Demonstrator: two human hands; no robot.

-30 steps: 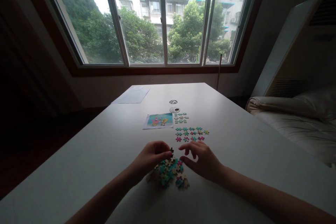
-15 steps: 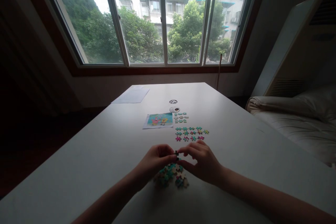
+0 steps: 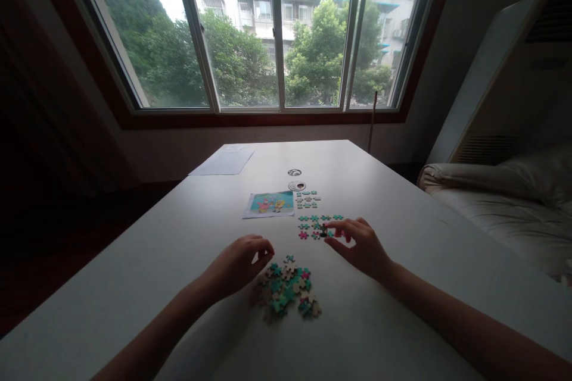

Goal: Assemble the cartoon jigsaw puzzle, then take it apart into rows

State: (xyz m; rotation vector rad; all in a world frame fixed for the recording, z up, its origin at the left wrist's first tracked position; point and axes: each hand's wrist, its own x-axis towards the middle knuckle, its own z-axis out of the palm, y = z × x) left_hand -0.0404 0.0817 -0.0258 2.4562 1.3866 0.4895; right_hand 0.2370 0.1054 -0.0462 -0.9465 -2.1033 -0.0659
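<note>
Just passed a puzzle piece [image 3: 323, 230] from left hand [image 3: 239, 259], now loosely closed, seemingly free, to pinching grip of right hand [image 3: 364, 247], at laid-out rows [image 3: 304, 227].

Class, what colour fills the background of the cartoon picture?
Mostly turquoise on the cartoon picture, shown in the head view.
</note>
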